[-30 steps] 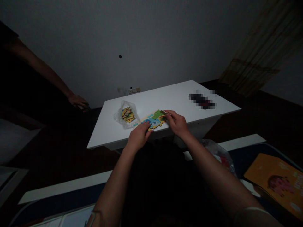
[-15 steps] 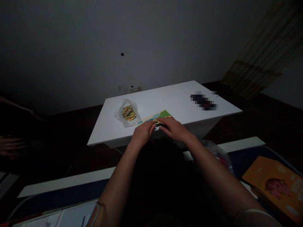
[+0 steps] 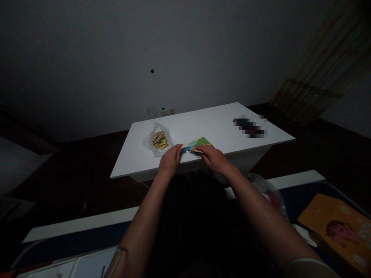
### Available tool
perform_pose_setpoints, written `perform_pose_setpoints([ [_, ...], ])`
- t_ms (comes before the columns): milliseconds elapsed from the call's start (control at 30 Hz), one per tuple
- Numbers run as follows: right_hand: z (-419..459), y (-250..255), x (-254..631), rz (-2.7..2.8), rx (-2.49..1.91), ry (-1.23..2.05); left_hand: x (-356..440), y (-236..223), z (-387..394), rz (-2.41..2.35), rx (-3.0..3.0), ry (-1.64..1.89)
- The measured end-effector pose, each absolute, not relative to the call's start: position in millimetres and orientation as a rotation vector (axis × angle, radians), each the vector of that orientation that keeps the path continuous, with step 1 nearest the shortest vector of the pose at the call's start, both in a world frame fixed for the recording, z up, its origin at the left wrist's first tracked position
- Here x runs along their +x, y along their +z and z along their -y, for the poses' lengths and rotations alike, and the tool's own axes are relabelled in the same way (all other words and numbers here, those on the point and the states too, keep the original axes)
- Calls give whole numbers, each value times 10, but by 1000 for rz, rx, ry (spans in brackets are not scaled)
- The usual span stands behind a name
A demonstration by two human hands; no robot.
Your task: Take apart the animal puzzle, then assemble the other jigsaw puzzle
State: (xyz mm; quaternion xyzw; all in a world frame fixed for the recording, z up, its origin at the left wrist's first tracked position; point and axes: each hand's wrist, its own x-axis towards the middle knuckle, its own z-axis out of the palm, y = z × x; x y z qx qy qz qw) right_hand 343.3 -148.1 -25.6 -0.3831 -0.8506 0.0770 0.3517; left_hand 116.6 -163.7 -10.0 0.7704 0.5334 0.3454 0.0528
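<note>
I see both hands on puzzle board (image 3: pixel 194 144), flat near front edge of white desk (image 3: pixel 214 123). Left hand (image 3: pixel 169 160) pinches board's 9 o'clock end, fingers closed on it. Right hand (image 3: pixel 213 157) rests on 3 o'clock end; grip there I cannot tell. Bag of puzzle pieces (image 3: pixel 158 139) just beside board at 10 o'clock, apart. Dark blurred object (image 3: pixel 249 127) well apart at 2 o'clock. Bare desk between them, open room toward far edge. Orange box (image 3: pixel 339 227) low at 4 o'clock, off desk.

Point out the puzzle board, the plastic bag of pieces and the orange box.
puzzle board (image 3: pixel 199 141), head view, on its green far corner.
plastic bag of pieces (image 3: pixel 159 139), head view, on the coloured pieces inside.
orange box (image 3: pixel 337 224), head view, on its printed lid.
</note>
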Motion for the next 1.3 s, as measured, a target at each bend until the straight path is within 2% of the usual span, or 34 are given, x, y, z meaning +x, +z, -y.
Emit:
perform_pose_setpoints([
  [167, 1563, -301, 3477, 2299, -899, 150, 1134, -141, 1740, -1600, 2587, 763],
  [567, 1510, -389, 3639, 2359, -733, 212, 1044, -100, 1928, -1566, 2696, 637],
  [833, 1428, -225, 3617, 2017, -1005, 362, 1011, 53, 1931, -1534, 2695, 480],
  [1033, 1403, -164, 3638, 2040, -1000, 389, 943, 72, 1848, -1558, 2604, 618],
  [1300, 1579, -97, 3465, 2417, -917, 72, 1074, -6, 1727, -1701, 2398, 957],
])
